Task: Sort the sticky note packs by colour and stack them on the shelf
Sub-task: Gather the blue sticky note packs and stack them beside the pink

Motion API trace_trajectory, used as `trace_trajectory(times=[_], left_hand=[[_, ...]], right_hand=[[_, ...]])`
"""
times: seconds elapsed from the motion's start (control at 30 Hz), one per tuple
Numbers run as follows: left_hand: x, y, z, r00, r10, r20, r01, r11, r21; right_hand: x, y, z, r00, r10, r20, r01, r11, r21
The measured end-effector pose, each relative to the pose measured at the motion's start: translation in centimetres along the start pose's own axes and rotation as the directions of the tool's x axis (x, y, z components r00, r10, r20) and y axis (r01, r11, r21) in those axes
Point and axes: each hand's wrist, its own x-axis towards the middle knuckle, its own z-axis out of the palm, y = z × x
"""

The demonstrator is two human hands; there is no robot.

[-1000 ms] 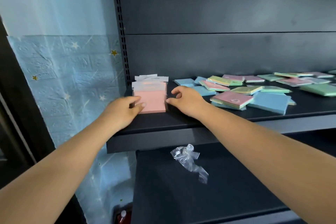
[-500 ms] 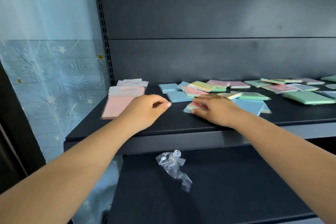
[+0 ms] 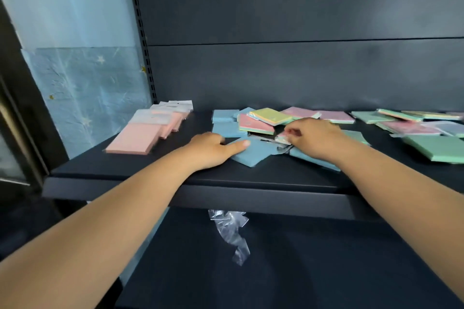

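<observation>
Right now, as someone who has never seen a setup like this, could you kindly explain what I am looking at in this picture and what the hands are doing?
There is no machine here: a person wears a camera on the head, so the one picture looks forward and down at their two bare arms. They reach onto a dark shelf. At its left end lie pink packs, already grouped. In the middle and to the right lie mixed packs: blue, green, pink and yellow. The left hand rests on a blue pack, one finger laid straight along it. The right hand pinches a small pack whose colour is blurred. On the lower shelf lies a crumpled clear wrapper.
</observation>
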Motion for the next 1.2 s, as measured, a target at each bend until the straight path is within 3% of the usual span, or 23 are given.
trace_trajectory(times=[0.1, 0.3, 0.37, 0.47, 0.6, 0.67, 0.87, 1.2], left_hand=[[-0.2, 1.2, 0.3, 0.999, -0.002, 0.043, 0.000, 0.998, 0.055], [0.0, 0.8, -1.2, 0.997, -0.021, 0.078, 0.034, 0.985, -0.170], [0.3, 0.0, -2.0, 0.999, -0.023, 0.027, 0.028, 0.979, -0.202], [0.4, -1.4, -3.3, 0.996, -0.081, 0.035, 0.089, 0.917, -0.389], [0.1, -3.5, -4.3, 0.985, -0.171, -0.029, 0.143, 0.891, -0.431], [-0.1, -4.3, -4.8, 0.980, -0.194, -0.047, 0.156, 0.890, -0.429], [0.3, -5.4, -6.0, 0.981, -0.192, -0.011, 0.152, 0.812, -0.564], [3.8, -4.8, -6.0, 0.986, -0.163, 0.030, 0.133, 0.670, -0.731]], right_hand=[[1.1, 1.8, 0.1, 0.999, 0.051, 0.011, -0.051, 0.999, 0.013], [1.7, 3.2, -0.3, 0.995, 0.084, 0.052, -0.082, 0.995, -0.048], [1.8, 2.2, -0.7, 0.999, 0.040, 0.014, -0.039, 0.997, -0.070], [2.4, -0.3, -1.6, 0.994, -0.103, -0.030, 0.104, 0.994, 0.045], [4.5, -4.0, -1.3, 0.958, -0.257, 0.128, 0.233, 0.956, 0.179], [6.0, -4.8, -0.2, 0.948, -0.264, 0.178, 0.233, 0.956, 0.176], [7.1, -3.9, 0.9, 0.932, -0.225, 0.282, 0.174, 0.965, 0.196], [6.2, -1.7, 0.0, 0.944, 0.026, 0.329, -0.014, 0.999, -0.037]])
